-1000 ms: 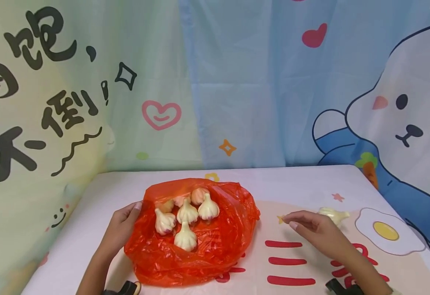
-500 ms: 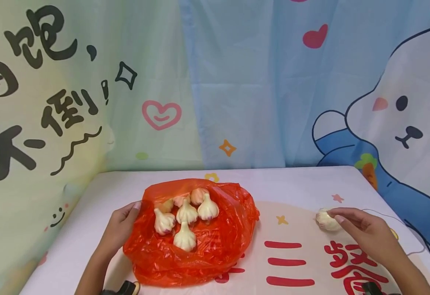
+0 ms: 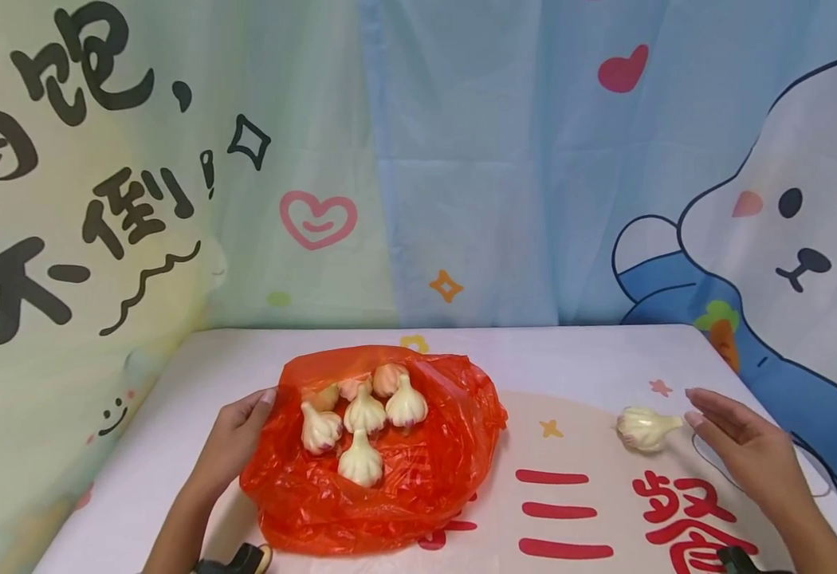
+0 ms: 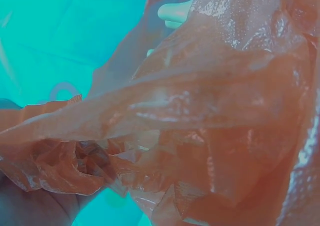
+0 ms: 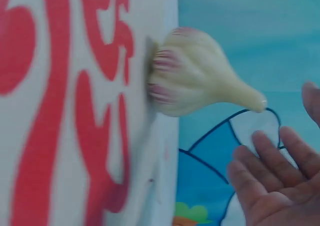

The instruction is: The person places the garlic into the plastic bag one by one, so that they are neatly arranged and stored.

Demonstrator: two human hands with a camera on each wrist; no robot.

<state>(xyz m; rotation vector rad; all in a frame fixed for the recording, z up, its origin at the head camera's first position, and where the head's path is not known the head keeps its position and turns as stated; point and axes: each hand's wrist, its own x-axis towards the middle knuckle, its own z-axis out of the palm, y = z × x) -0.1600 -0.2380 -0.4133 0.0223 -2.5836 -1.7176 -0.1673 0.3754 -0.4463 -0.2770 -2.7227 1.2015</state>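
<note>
A red plastic bag [image 3: 440, 470] lies spread on the table, its mouth facing up. Several garlic bulbs [image 3: 360, 462] sit inside, and a few pinkish or tan round things [image 3: 389, 379] behind them are partly hidden. My left hand [image 3: 228, 438] pinches the bag's left edge between thumb and fingers; in the left wrist view the crumpled film [image 4: 200, 121] covers most of the picture. One more garlic bulb [image 3: 644, 429] lies on its side on the right of the table, stem to the right. Just right of that stem is my right hand [image 3: 748, 450], fingers extended, apart from the bulb [image 5: 192, 75].
The table [image 3: 569, 359] wears a printed cloth with red lettering and a fried-egg picture. Behind it hangs a printed curtain [image 3: 461, 199] with a white bear and hearts. A black wrist strap [image 3: 235, 560] shows at the lower edge.
My right hand has moved right, past the lone garlic bulb, touching or passing over it half a second ago; now it is off it. My left hand stays on the bag's edge.
</note>
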